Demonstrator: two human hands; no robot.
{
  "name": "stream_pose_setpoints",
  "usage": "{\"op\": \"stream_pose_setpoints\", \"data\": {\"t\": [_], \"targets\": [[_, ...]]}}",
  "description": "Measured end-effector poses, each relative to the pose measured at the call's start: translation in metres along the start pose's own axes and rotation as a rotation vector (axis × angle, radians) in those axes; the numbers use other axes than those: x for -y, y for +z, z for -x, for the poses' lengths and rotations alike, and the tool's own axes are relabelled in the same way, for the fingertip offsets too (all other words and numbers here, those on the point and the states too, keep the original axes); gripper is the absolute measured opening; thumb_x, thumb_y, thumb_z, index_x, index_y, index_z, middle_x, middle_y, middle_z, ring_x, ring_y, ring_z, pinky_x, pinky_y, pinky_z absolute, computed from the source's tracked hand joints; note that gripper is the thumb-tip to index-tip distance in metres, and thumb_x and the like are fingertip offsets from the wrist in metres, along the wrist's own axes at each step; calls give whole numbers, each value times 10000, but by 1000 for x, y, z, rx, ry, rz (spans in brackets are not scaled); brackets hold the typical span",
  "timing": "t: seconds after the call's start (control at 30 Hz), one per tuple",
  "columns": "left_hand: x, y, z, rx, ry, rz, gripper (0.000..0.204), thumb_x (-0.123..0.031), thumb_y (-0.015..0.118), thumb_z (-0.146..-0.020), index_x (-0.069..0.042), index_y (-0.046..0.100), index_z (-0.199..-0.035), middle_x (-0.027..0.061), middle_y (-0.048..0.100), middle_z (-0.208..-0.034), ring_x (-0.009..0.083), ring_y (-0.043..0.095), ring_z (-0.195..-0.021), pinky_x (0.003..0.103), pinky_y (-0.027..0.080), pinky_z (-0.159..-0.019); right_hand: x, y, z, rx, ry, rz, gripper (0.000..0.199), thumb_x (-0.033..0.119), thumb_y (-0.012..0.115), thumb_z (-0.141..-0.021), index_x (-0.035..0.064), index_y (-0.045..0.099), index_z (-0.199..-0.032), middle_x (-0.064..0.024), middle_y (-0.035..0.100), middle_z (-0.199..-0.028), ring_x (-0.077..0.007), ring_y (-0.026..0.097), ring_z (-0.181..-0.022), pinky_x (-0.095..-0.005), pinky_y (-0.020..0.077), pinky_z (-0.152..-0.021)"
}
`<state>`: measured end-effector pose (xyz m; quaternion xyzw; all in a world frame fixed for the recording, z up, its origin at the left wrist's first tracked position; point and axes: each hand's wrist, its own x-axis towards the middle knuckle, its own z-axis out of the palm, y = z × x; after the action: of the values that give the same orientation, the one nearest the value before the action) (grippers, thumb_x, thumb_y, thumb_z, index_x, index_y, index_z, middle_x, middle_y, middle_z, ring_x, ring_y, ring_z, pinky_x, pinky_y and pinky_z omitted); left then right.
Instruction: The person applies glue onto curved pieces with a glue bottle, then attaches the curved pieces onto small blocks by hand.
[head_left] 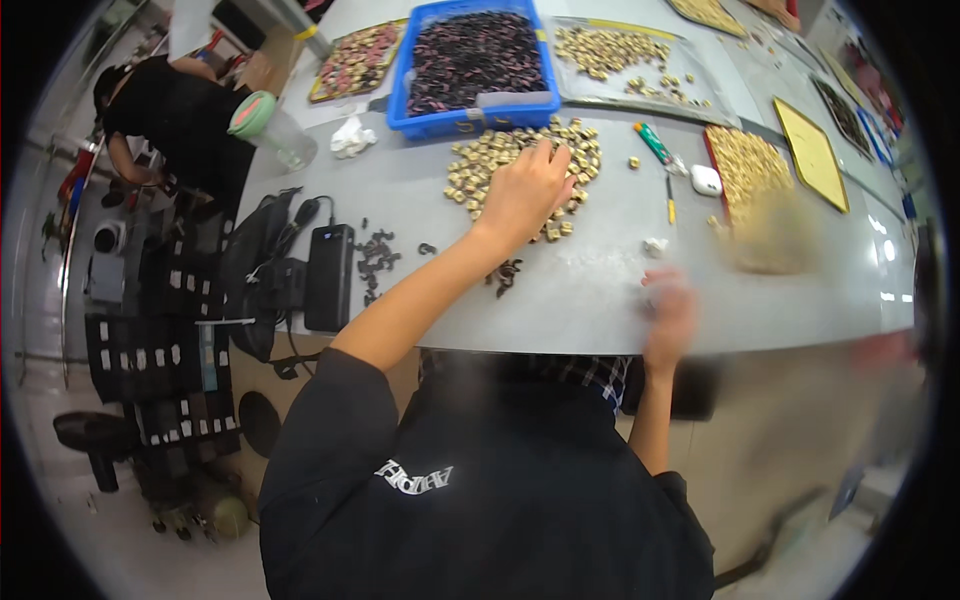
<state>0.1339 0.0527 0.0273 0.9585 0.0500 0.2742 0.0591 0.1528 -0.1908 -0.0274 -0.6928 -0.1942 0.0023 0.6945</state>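
Blurred right hand (pixel 668 318) sits at the table edge, grip unclear; left hand (pixel 523 195) rests spread on gold pieces (pixel 480 160).

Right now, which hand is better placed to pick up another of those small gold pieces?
Probably the left hand: it rests on the pile of gold pieces. The right hand is blurred near the table's front edge, away from the pile.

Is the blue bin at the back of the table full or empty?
Full: the blue bin is heaped nearly to its rim with small dark pieces.

The left hand (pixel 522 195) rests on a pile of small parts (pixel 500 160), with the crate (pixel 430 122) behind it and the power bank (pixel 329 277) to its left
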Motion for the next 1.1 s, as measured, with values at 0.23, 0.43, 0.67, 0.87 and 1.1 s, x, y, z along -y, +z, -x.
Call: {"op": "stream_pose_setpoints", "data": {"t": [0.23,0.43,0.67,0.87,1.1], "targets": [[34,-16,10,-204,-26,101,186,-135,635,-810,-31,516,-908,114,521,-841,288,542,-828,384,478,-700,-8,-4,0,-1,24,42,301,221,448,-985,-32,491,-1141,-132,625,-977,-183,600,-885,-296,454,-823],[28,-41,70,-262,-289,437,171,37,607,-763,-19,522,-901,112,584,-839,273,607,-726,363,500,-644,-8,0,-3,-3,50,54,352,271,434,-990,-40,480,-1149,-138,621,-987,-199,594,-898,-308,447,-822],[21,-52,123,-326,-487,628,151,55,614,-739,-22,536,-843,73,598,-805,178,622,-721,280,503,-655,-21,-4,-3,-25,68,73,381,322,433,-988,-17,483,-1156,-129,617,-1001,-185,576,-903,-301,438,-787],[23,-54,137,-368,-568,632,140,63,634,-724,-28,581,-816,55,650,-787,146,653,-734,255,506,-681,-22,-4,-1,-26,60,93,391,330,423,-990,-14,482,-1167,-129,625,-1007,-190,578,-921,-296,437,-789],[18,-45,137,-362,-578,672,142,81,620,-713,-21,585,-806,56,655,-788,135,652,-736,245,507,-695,-16,-2,-2,-43,69,124,380,323,425,-990,-8,492,-1164,-121,633,-999,-177,578,-923,-281,429,-766]]}}
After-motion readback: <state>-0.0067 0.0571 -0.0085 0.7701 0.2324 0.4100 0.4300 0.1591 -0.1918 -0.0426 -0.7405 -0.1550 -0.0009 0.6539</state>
